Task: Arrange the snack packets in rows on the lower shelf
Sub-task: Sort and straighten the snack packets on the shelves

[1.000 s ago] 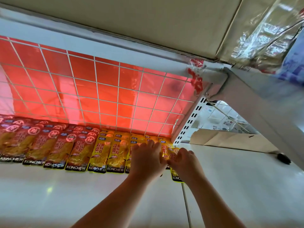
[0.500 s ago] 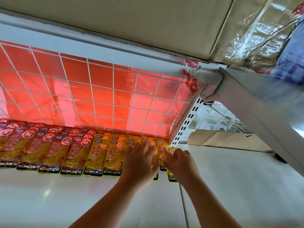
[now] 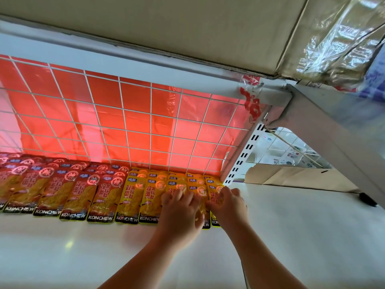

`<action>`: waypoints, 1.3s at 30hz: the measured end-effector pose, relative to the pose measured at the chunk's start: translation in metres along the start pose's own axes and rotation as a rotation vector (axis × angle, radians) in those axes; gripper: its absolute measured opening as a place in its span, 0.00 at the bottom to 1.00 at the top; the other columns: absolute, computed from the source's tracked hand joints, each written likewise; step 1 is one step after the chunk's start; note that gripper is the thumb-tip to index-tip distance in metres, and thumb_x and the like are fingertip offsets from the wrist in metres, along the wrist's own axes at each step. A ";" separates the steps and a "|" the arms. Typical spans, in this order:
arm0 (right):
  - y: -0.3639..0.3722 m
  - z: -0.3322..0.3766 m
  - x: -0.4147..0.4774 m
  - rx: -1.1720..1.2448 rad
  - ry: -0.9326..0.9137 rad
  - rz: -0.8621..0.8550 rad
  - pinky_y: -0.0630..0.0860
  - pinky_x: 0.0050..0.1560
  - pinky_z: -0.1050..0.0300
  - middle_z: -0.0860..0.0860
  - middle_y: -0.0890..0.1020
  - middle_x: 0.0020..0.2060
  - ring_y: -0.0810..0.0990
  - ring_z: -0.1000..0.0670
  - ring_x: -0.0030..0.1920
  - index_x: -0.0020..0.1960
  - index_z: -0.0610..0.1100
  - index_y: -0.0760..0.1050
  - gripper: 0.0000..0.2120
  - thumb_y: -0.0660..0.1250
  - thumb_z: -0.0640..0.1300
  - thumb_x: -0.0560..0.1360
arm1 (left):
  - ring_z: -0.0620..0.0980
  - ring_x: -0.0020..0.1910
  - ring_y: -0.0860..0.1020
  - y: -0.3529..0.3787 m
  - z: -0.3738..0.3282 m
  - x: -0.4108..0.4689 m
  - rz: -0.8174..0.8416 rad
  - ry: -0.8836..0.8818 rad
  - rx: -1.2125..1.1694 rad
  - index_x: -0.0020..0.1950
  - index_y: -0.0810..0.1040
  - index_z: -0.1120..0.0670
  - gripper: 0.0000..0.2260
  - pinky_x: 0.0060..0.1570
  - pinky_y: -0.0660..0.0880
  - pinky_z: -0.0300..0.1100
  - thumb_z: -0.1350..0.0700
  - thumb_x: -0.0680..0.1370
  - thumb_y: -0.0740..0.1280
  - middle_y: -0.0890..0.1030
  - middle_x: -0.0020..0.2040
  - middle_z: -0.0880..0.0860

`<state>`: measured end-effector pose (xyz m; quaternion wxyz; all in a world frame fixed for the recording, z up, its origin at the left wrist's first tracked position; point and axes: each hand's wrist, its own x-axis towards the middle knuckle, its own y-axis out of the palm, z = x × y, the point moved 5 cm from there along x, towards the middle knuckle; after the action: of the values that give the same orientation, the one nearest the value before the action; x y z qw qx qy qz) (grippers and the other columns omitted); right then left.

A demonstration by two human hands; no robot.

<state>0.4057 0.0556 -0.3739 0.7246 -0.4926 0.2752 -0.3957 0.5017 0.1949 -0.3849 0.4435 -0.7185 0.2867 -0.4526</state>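
Both hands are down on the right end of the row. The left hand lies palm down with its fingers spread and fairly straight, pressing on the yellow packets without gripping any of them. The right hand sits just beside it on the last yellow packet, fingers bent over its upper part. From here I cannot tell whether they pinch the packet or only rest on it.

The snack packets lie flat at the back of the white lower shelf, in overlapping lines with their tops towards the wire grid. The red packets fill the left part and the yellow ones follow on the right. The black bottom edges form one fairly even line, except under the hands, where the last two sit a little further forward.

A red sheet hangs behind the grid. A cardboard box rests on the shelf above, next to crinkled clear wrap. A slotted upright stands at the row's right end, with a piece of flattened cardboard beyond it.
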 end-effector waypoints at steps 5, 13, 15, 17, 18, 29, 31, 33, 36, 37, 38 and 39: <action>0.000 -0.003 0.000 0.010 -0.020 -0.008 0.74 0.55 0.50 0.50 0.72 0.50 0.77 0.44 0.52 0.55 0.50 0.74 0.24 0.73 0.65 0.69 | 0.56 0.57 0.76 0.000 0.000 0.001 -0.006 0.005 0.013 0.61 0.82 0.47 0.21 0.53 0.72 0.57 0.38 0.73 0.65 0.81 0.54 0.47; 0.000 -0.004 -0.001 -0.007 -0.060 0.001 0.75 0.53 0.51 0.52 0.71 0.47 0.78 0.45 0.50 0.55 0.50 0.75 0.24 0.73 0.66 0.69 | 0.57 0.59 0.76 0.002 0.001 0.001 0.009 -0.005 -0.006 0.62 0.81 0.46 0.21 0.55 0.72 0.58 0.39 0.73 0.66 0.81 0.55 0.46; 0.000 -0.004 -0.002 0.001 -0.060 0.000 0.75 0.53 0.51 0.52 0.71 0.48 0.77 0.45 0.49 0.54 0.50 0.74 0.24 0.72 0.66 0.69 | 0.57 0.59 0.76 0.002 0.001 0.000 0.010 -0.007 -0.009 0.62 0.81 0.46 0.21 0.54 0.72 0.58 0.39 0.73 0.65 0.80 0.55 0.46; -0.001 -0.004 -0.003 0.013 -0.066 -0.003 0.76 0.51 0.50 0.51 0.72 0.48 0.77 0.45 0.49 0.54 0.50 0.74 0.23 0.72 0.66 0.69 | 0.57 0.59 0.76 0.002 0.001 0.000 0.021 -0.014 -0.017 0.63 0.81 0.46 0.21 0.55 0.72 0.58 0.39 0.74 0.65 0.80 0.56 0.46; -0.002 -0.004 -0.003 0.022 -0.070 -0.008 0.76 0.50 0.51 0.51 0.72 0.48 0.77 0.44 0.49 0.54 0.50 0.74 0.23 0.73 0.65 0.70 | 0.57 0.59 0.76 0.002 0.001 0.000 0.025 -0.016 -0.021 0.63 0.80 0.46 0.21 0.56 0.71 0.58 0.39 0.74 0.64 0.80 0.56 0.46; -0.040 0.038 -0.013 0.097 -0.183 -0.143 0.76 0.52 0.51 0.46 0.78 0.51 0.78 0.41 0.53 0.56 0.48 0.78 0.18 0.74 0.57 0.72 | 0.56 0.60 0.77 -0.023 0.005 -0.001 -0.053 -0.014 -0.075 0.68 0.77 0.44 0.23 0.57 0.70 0.57 0.39 0.74 0.63 0.79 0.61 0.47; -0.046 0.052 -0.017 0.165 -0.213 -0.148 0.76 0.51 0.52 0.48 0.78 0.52 0.78 0.43 0.52 0.56 0.49 0.79 0.17 0.74 0.57 0.72 | 0.57 0.60 0.76 -0.035 0.009 0.000 -0.065 -0.022 -0.084 0.66 0.77 0.45 0.22 0.58 0.71 0.57 0.39 0.74 0.63 0.78 0.61 0.48; -0.054 0.068 -0.022 0.237 -0.246 -0.163 0.75 0.49 0.54 0.50 0.78 0.50 0.79 0.45 0.51 0.54 0.50 0.79 0.14 0.74 0.56 0.73 | 0.57 0.61 0.76 -0.053 0.013 0.004 -0.077 -0.037 -0.089 0.65 0.77 0.45 0.21 0.58 0.71 0.57 0.39 0.75 0.64 0.78 0.62 0.48; -0.072 0.092 -0.033 0.327 -0.298 -0.195 0.75 0.48 0.54 0.52 0.78 0.50 0.79 0.48 0.49 0.51 0.52 0.77 0.10 0.72 0.55 0.74 | 0.56 0.61 0.76 -0.087 0.020 0.011 -0.127 -0.020 -0.097 0.66 0.76 0.46 0.22 0.57 0.72 0.54 0.40 0.74 0.65 0.78 0.63 0.49; -0.083 0.102 -0.039 0.357 -0.310 -0.212 0.75 0.48 0.54 0.52 0.77 0.50 0.78 0.50 0.49 0.52 0.52 0.76 0.09 0.71 0.54 0.75 | 0.56 0.61 0.76 -0.102 0.022 0.013 -0.152 -0.001 -0.100 0.67 0.76 0.47 0.23 0.57 0.72 0.53 0.40 0.74 0.65 0.78 0.63 0.49; -0.091 0.108 -0.042 0.383 -0.317 -0.220 0.74 0.47 0.56 0.53 0.77 0.51 0.78 0.51 0.49 0.52 0.52 0.76 0.08 0.71 0.52 0.75 | 0.56 0.61 0.76 -0.113 0.023 0.016 -0.173 0.016 -0.109 0.67 0.76 0.48 0.24 0.57 0.72 0.53 0.41 0.74 0.66 0.78 0.64 0.49; -0.099 0.115 -0.046 0.410 -0.319 -0.227 0.73 0.46 0.57 0.54 0.77 0.51 0.78 0.52 0.49 0.52 0.52 0.76 0.08 0.71 0.51 0.76 | 0.56 0.61 0.76 -0.124 0.023 0.019 -0.196 0.031 -0.121 0.68 0.76 0.48 0.24 0.57 0.72 0.53 0.42 0.74 0.66 0.78 0.64 0.49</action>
<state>0.4416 0.1313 -0.2393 0.7942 -0.4194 0.0150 -0.4394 0.5320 0.2434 -0.2706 0.3484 -0.7614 0.2485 -0.4869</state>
